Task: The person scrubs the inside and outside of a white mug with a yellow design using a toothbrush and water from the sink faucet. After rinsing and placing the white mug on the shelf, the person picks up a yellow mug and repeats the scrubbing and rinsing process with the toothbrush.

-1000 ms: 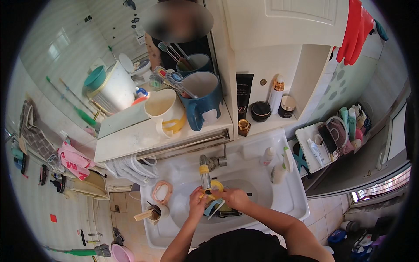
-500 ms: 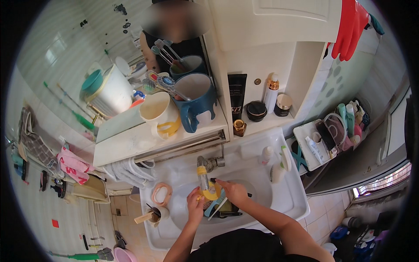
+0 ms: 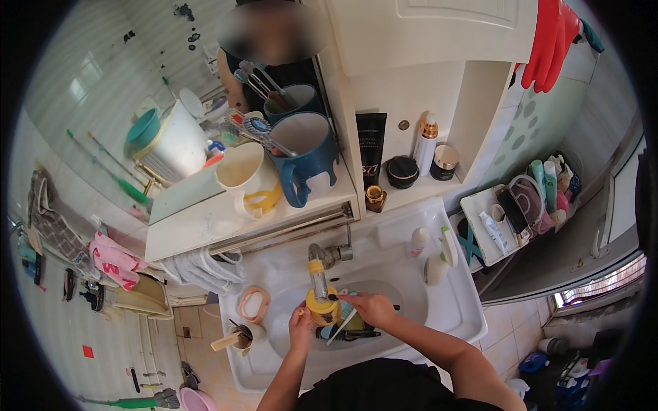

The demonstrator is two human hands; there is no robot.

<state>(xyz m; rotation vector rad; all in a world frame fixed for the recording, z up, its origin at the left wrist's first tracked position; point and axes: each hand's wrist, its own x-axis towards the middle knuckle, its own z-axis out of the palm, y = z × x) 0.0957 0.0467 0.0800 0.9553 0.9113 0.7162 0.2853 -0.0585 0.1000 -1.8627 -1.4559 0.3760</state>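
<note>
My left hand grips a yellow cup by its side, directly beneath the tap over the sink basin. The cup's mouth faces up toward the spout. Closed around a slim tool, my right hand keeps its dark tip at the cup's rim; the tool could be a small brush, but its kind is unclear. Below the hands, several combs or similar long items, including a black one and a pale stick, lie in the basin, partly hidden.
On the sink's left rim stand a peach ring-shaped item and a holder with a wooden-handled tool. Bottles stand on the right rim. A white mug and blue mug occupy the ledge. A grey towel hangs nearby.
The yellow cup has turned from tilted to more upright and sits slightly lower under the tap. Both hands moved down a little, and the tool's dark tip went down with them.
</note>
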